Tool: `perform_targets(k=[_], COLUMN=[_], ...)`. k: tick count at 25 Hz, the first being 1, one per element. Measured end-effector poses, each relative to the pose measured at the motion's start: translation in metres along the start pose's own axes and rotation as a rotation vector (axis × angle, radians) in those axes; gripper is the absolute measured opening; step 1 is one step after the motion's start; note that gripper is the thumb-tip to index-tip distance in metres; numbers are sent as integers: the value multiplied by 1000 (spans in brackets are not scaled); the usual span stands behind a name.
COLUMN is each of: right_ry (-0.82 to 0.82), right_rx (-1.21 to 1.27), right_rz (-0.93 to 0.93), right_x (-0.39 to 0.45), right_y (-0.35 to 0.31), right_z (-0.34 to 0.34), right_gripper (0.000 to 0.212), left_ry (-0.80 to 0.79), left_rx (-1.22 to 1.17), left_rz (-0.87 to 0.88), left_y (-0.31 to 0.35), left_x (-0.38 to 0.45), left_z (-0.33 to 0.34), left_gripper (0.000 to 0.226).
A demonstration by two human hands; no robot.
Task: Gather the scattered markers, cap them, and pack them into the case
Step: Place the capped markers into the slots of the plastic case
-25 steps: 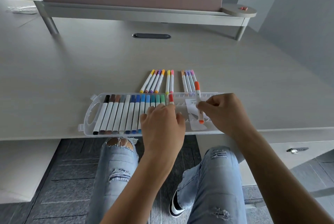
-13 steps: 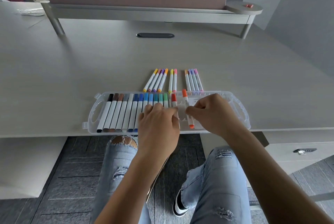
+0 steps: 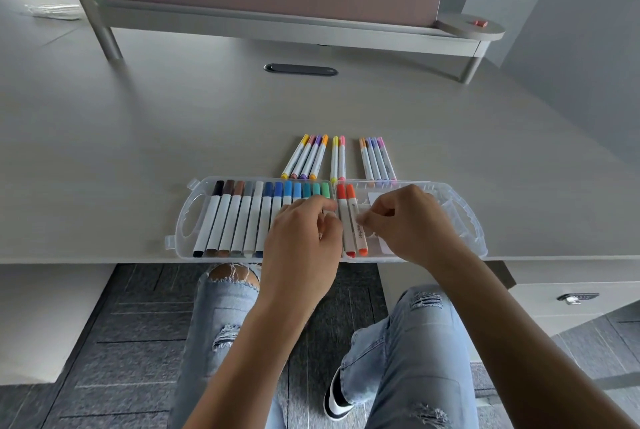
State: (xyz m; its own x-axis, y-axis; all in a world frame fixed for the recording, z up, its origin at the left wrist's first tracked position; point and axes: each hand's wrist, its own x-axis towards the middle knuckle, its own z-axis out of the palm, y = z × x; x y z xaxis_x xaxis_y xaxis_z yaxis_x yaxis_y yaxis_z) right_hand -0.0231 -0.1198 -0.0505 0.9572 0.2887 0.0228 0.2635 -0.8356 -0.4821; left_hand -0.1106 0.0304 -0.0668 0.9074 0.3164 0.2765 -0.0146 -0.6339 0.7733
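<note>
Markers (image 3: 273, 206) | hands (image 3: 349, 220) hide middle (grips unclear) | case (image 3: 464, 220)

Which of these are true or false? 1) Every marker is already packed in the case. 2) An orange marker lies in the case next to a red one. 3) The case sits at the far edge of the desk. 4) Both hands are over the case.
1) False: ten capped markers lie on the desk behind the case.
2) True: the orange marker lies right of the red marker, both in the case.
3) False: it sits at the near edge, above the person's knees.
4) True: the left hand and right hand are both over it.
</note>
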Motion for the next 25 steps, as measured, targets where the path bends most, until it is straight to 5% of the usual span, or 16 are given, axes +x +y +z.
perform_targets(k=[12, 25], right_ry=[-21, 100], right_rx=[-65, 314], right_rz=[-62, -27], right_x=[1, 42], right_y=[-3, 19], right_z=[1, -20], right_gripper=[19, 23], left_ry=[56, 42], left_rx=[21, 162], left_rz=[-6, -130], left_y=[2, 4], left_x=[16, 78], left_z=[1, 4], left_gripper=[16, 16])
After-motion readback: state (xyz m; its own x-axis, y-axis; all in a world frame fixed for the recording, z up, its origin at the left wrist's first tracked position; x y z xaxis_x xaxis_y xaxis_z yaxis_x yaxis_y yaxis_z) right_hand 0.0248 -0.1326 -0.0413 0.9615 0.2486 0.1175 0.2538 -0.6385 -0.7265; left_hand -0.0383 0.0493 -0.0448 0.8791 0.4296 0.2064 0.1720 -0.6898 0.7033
